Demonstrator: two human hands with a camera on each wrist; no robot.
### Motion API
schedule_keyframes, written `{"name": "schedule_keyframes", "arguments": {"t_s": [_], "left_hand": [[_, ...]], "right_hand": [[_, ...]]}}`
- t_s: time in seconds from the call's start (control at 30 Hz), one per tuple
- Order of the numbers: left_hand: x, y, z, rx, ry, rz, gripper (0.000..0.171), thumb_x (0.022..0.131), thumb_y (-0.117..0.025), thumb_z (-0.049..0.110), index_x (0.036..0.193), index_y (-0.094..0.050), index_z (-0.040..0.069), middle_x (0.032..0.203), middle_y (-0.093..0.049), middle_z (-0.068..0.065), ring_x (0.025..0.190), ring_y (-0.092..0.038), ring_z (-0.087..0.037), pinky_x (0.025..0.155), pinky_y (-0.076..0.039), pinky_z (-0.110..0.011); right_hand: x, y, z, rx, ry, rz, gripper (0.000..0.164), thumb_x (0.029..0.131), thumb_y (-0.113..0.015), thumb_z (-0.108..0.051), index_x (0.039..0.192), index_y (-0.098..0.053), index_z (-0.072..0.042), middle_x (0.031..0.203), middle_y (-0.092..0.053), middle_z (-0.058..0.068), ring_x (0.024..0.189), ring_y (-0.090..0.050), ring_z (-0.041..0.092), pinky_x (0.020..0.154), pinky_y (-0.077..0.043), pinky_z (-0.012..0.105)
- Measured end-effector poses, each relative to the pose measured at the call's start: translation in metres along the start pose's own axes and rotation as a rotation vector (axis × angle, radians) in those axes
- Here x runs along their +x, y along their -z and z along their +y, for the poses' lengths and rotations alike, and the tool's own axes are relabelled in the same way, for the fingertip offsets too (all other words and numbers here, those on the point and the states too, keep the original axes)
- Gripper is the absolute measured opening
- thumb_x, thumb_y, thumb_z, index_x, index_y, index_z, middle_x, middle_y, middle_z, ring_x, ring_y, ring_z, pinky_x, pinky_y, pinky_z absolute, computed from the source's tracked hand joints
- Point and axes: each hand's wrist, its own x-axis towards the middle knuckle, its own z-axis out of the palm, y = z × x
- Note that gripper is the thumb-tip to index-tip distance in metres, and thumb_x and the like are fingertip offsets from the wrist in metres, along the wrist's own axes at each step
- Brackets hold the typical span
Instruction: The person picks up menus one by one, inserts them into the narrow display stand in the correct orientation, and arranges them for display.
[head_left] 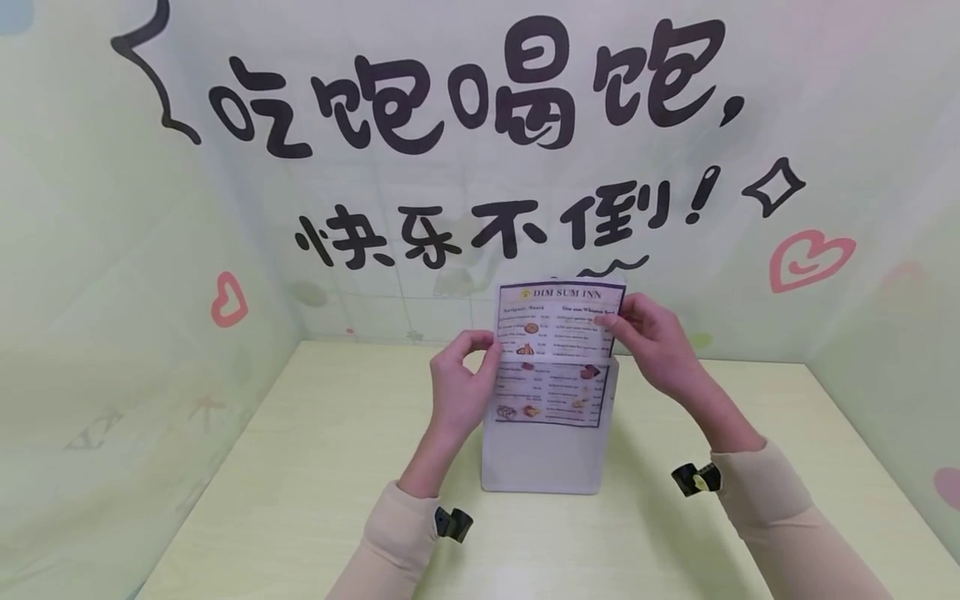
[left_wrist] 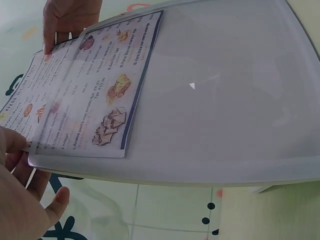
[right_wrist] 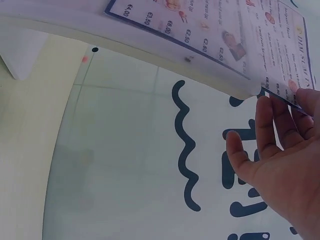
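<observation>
A printed menu sheet [head_left: 558, 321] headed "DIM SUM INN" sits with its lower part behind the clear front of a white upright menu holder [head_left: 543, 458]. Its upper part sticks out above the holder's top edge. My left hand [head_left: 461, 383] pinches the sheet's left edge between thumb and fingers, close to the holder's top corner. On the opposite side my right hand [head_left: 663, 346] pinches the right edge, higher up. In the left wrist view the sheet's lower border [left_wrist: 142, 85] shows through the clear front, with bare holder below it.
The holder stands on a pale wooden table [head_left: 360, 433]. Behind it hangs a light green backdrop [head_left: 420, 317] with large black characters and pink hearts. Similar cloth walls close off both sides. Each wrist carries a small black camera [head_left: 453, 525] over a beige sleeve [head_left: 397, 533].
</observation>
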Motion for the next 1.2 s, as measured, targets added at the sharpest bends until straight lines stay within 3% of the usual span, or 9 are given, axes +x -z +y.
{"name": "schedule_keyframes", "arguments": {"t_s": [0.23, 0.53, 0.77, 1.1, 1.2], "left_hand": [[-0.001, -0.001, 0.002, -0.008, -0.012, 0.013, 0.011, 0.094, -0.069, 0.0, 0.105, -0.069, -0.002, 0.101, -0.074, -0.013, 0.106, -0.07, -0.03, 0.102, -0.051, -0.045], [0.0, -0.003, 0.006, -0.028, 0.004, 0.009, 0.013, 0.096, -0.069, 0.004, 0.107, -0.068, -0.001, 0.102, -0.074, -0.013, 0.107, -0.07, -0.032, 0.102, -0.051, -0.048], [0.004, -0.004, 0.01, -0.026, -0.006, 0.023, 0.014, 0.099, -0.067, 0.01, 0.108, -0.068, -0.001, 0.099, -0.074, -0.013, 0.106, -0.069, -0.031, 0.104, -0.049, -0.05], [0.003, -0.003, 0.01, -0.014, -0.008, 0.023, 0.012, 0.099, -0.067, 0.01, 0.102, -0.068, -0.001, 0.1, -0.074, -0.013, 0.103, -0.069, -0.03, 0.101, -0.052, -0.047], [0.002, -0.003, 0.011, -0.009, 0.004, 0.017, 0.012, 0.099, -0.068, 0.01, 0.102, -0.068, -0.001, 0.101, -0.074, -0.014, 0.106, -0.069, -0.031, 0.102, -0.052, -0.047]], "right_hand": [[-0.004, 0.001, 0.001, 0.01, -0.013, -0.017, 0.018, 0.106, -0.058, -0.012, 0.106, -0.061, 0.006, 0.105, -0.071, 0.018, 0.088, -0.068, 0.017, 0.086, -0.057, 0.027], [-0.012, -0.004, 0.008, -0.019, -0.046, -0.025, 0.02, 0.106, -0.059, -0.015, 0.109, -0.062, 0.004, 0.108, -0.072, 0.016, 0.1, -0.069, 0.027, 0.086, -0.054, 0.023], [-0.017, -0.011, 0.014, -0.046, -0.023, -0.035, 0.016, 0.105, -0.06, -0.012, 0.107, -0.064, 0.003, 0.103, -0.073, 0.014, 0.097, -0.069, 0.027, 0.083, -0.054, 0.026], [-0.022, -0.013, 0.02, -0.066, -0.011, -0.069, 0.011, 0.103, -0.062, -0.008, 0.107, -0.065, 0.002, 0.106, -0.072, 0.014, 0.105, -0.069, 0.035, 0.091, -0.055, 0.051], [-0.022, -0.012, 0.021, -0.058, -0.016, -0.065, 0.013, 0.104, -0.06, -0.009, 0.109, -0.064, 0.003, 0.107, -0.072, 0.016, 0.107, -0.069, 0.036, 0.094, -0.054, 0.051]]}}
